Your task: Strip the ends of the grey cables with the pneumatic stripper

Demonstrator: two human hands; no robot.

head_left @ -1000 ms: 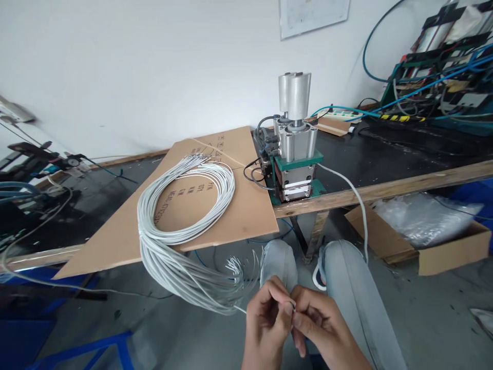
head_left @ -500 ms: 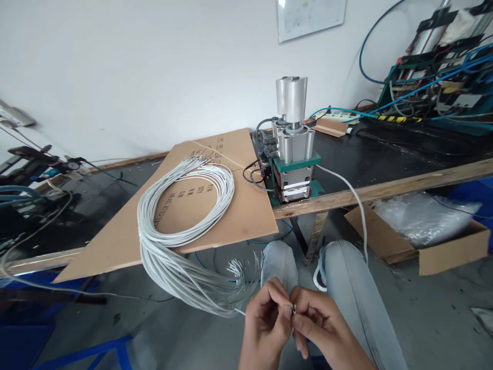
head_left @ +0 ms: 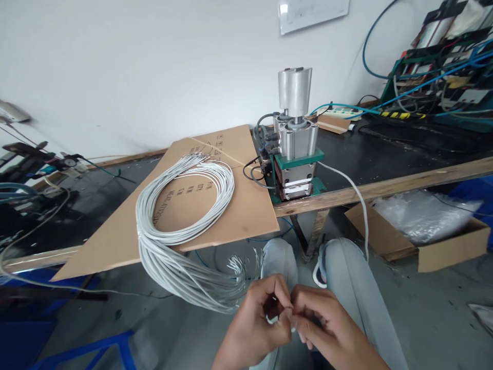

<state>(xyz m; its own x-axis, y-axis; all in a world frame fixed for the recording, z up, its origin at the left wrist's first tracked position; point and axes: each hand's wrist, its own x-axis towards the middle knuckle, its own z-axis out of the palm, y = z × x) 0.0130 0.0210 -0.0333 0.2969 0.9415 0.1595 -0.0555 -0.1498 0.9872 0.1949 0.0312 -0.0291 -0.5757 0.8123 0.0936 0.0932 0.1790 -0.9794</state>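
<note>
My left hand (head_left: 259,321) and my right hand (head_left: 327,321) meet above my lap at the bottom centre, fingertips touching. Thumb and forefinger of each are pinched together; what lies between them is too small and covered to name. Left of them, a coiled bundle of pale grey cables (head_left: 148,205) rests on a flat cardboard sheet (head_left: 246,221). The loose part of the bundle hangs over the sheet's front edge, its frayed white ends (head_left: 235,266) close to my left hand.
A pneumatic press (head_left: 296,149) stands at the edge of the black workbench (head_left: 385,159). Under the bench at right is an open carton (head_left: 454,252) holding clear plastic. More machinery (head_left: 442,67) sits back right. My knees are below the bench; a blue frame (head_left: 88,349) is lower left.
My left hand has turned, its wrist swinging out to the left, and a gap has opened between its curled fingers. The tiny coloured wire tips seen between the fingertips are now hidden.
</note>
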